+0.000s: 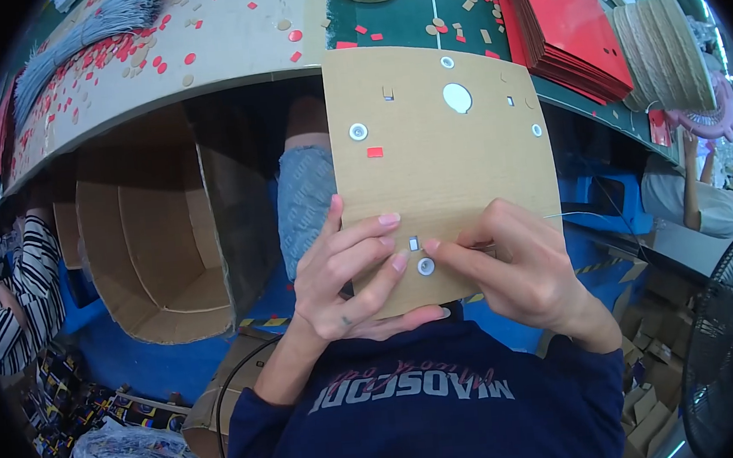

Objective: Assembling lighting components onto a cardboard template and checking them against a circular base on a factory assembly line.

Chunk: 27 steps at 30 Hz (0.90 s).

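Dark shirt (pixel 434 430): nearest the camera, at bottom centre.
Left hand (pixel 335 270): closed on the lower left of the cardboard panel (pixel 448 175), digits on face and lower edge.
Cardboard panel: centre of view, top overlapping the bench (pixel 240 49); probably light, fairly stiff, apt to crease at cut-outs; best taken by opposite edges.
Small slot (pixel 413 243): between the hands, just above a white eyelet (pixel 425 266).
Right hand (pixel 520 264): fingertips bent beside the slot; whether pinching anything, cannot tell.
Thin cord (pixel 585 213): trailing rightward; likely limp.

Open carton (pixel 144 195), seemingly black fan (pixel 727 330)
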{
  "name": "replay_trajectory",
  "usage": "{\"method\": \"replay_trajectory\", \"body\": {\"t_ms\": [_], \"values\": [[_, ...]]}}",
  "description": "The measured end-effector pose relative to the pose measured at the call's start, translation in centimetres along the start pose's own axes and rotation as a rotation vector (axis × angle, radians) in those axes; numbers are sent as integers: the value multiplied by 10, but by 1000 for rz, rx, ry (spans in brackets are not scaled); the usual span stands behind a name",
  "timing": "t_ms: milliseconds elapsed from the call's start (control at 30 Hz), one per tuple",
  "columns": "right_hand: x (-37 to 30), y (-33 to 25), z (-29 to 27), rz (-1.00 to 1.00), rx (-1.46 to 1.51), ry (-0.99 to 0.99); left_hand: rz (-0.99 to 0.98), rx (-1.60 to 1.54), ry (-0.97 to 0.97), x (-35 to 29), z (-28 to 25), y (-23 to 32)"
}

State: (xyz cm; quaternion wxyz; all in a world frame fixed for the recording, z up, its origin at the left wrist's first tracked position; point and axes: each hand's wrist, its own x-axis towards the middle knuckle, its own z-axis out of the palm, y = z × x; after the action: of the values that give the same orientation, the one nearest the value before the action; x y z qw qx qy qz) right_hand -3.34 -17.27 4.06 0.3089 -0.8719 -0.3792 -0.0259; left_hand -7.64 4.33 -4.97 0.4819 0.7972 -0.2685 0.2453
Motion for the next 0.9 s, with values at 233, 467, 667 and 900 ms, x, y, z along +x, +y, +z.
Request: {"method": "replay_trajectory", "body": {"t_ms": [233, 467, 667, 900], "values": [[7, -7, -9, -134, -193, -159, -15, -19, -12, 9, 0, 2], [8, -4, -2, -228, -225, -132, -34, -45, -20, 11, -1, 2], [12, 6, -3, -190, -67, -109, -38, -61, -34, 13, -2, 0], [4, 16, -8, -147, -76, -62, -43, -35, -3, 15, -2, -2]]}}
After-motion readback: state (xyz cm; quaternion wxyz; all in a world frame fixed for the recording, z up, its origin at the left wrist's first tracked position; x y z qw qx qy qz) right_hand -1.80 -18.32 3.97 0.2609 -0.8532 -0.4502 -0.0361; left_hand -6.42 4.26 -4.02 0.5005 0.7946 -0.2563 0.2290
